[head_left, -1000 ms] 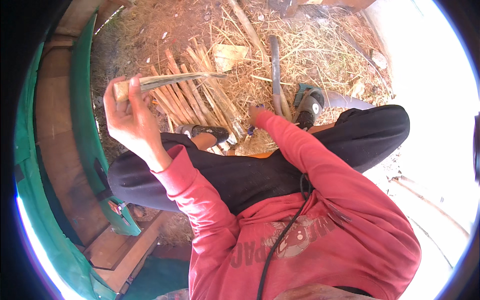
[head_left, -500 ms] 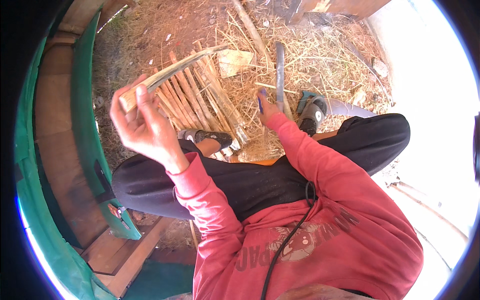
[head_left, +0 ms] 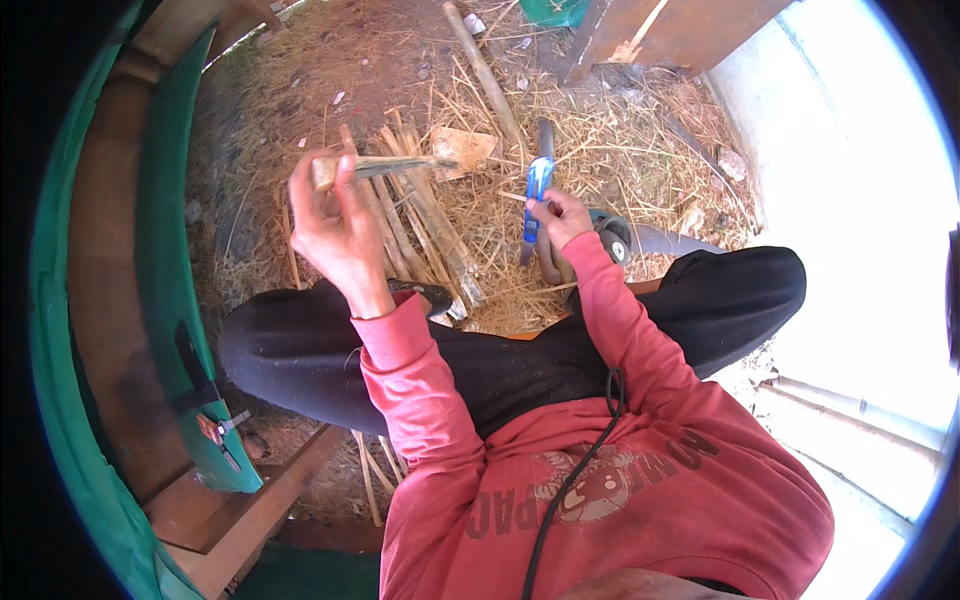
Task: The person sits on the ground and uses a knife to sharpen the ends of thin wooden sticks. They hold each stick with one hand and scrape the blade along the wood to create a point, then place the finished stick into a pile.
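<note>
My left hand (head_left: pixel 343 235) is raised at the left, its fingers and thumb closed around one end of a split bamboo strip (head_left: pixel 400 162). The strip's other end points right, over the sticks on the ground. In my right hand (head_left: pixel 567 218) is a blue utility knife (head_left: pixel 537 195), pinched between thumb and fingers and standing nearly upright; whether its blade is out I cannot tell. Knife and strip are apart. Beneath them lies a row of split bamboo sticks (head_left: pixel 425 230). Just behind the knife, a long dark flat blade (head_left: pixel 545 135) is partly hidden.
Straw (head_left: pixel 640 130) covers the ground ahead. A flat wooden piece (head_left: pixel 478 145) and a round pole (head_left: pixel 480 75) lie beyond the sticks. A brown board (head_left: pixel 670 40) stands at the far right, a green panel (head_left: pixel 160 190) along the left. My sandalled foot (head_left: pixel 613 248) is beside the knife.
My left hand has moved right, turning the strip from a slant to nearly level. My right hand has lifted the blue knife into plain view. The whole view has shifted slightly.
</note>
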`<state>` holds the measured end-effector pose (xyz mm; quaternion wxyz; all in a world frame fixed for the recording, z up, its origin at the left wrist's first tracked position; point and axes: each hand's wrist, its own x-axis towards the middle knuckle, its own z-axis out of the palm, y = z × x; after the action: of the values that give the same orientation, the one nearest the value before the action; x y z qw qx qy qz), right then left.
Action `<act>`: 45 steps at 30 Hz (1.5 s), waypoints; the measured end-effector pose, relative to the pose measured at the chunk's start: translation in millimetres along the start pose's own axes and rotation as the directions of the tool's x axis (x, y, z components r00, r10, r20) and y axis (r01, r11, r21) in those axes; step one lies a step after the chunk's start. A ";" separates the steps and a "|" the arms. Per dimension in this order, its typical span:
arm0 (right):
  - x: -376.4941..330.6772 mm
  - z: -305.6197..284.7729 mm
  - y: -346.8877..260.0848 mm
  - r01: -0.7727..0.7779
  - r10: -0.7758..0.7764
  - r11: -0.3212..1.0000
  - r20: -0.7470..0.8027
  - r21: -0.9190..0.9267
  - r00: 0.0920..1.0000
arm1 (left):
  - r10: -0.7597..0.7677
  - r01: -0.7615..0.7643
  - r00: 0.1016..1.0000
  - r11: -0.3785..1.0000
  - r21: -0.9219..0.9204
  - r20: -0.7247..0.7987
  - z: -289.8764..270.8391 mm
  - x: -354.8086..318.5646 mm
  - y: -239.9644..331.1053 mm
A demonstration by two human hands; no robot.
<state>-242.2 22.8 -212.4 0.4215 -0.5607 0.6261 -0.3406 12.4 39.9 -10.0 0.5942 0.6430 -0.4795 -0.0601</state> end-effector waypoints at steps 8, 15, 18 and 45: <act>-1.9 10.8 -79.5 0.058 -0.444 0.387 0.131 0.920 0.886 | -0.118 0.122 0.974 0.992 -0.007 0.194 -3.0 -2.3 -1.0; -2.2 5.7 -86.8 -0.128 -0.585 0.338 0.315 0.932 0.747 | -0.033 0.047 0.957 0.998 -0.041 0.287 -8.2 -4.0 -7.5; -7.4 11.3 -97.4 -0.249 -0.663 0.226 0.336 0.942 0.669 | -0.038 0.077 0.928 0.993 -0.091 0.372 -12.2 -5.1 -7.1; -42.5 33.2 -106.3 0.242 -0.398 0.838 0.245 0.489 0.884 | -0.058 0.033 0.952 0.996 0.086 0.300 -32.1 -21.7 -21.8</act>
<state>-167.3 51.5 -124.3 0.5750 -0.5969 0.3457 -0.4401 33.6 73.8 -29.5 0.4860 0.6603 -0.5519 -0.1521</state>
